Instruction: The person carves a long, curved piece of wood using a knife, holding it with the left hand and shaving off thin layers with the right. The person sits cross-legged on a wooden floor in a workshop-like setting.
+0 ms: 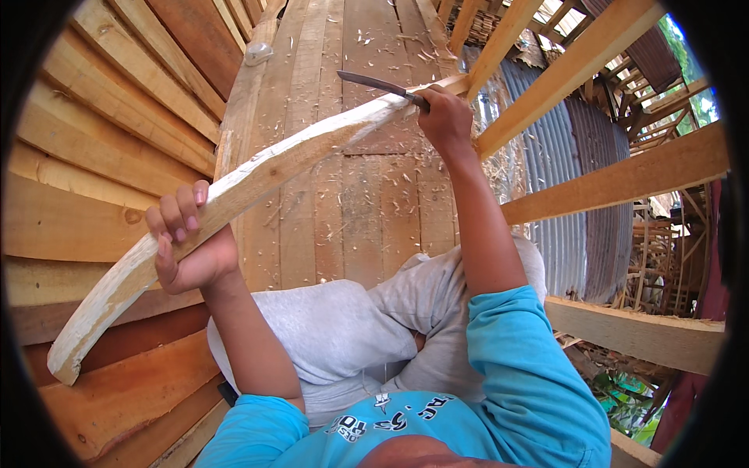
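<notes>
A long, pale wooden pole [289, 152] with roughly shaved faces slants across in front of me, its near end at the lower left and its far end at the upper right. My left hand [191, 238] is wrapped round it left of its middle, fingers over the top. In my right hand [446, 118] is the handle of a knife [381, 83] with a dark, slightly curved blade. The blade points left, lying over or just above the pole near its far end. Whether its edge touches the wood I cannot tell.
Wood shavings lie scattered over the plank floor [312, 210]. A board wall [101, 148] stands close on my left. To the right are slanting wooden posts [577, 70], a rail [624, 175] and corrugated metal sheets [550, 156]. A small clear object [257, 53] sits at the far left of the floor.
</notes>
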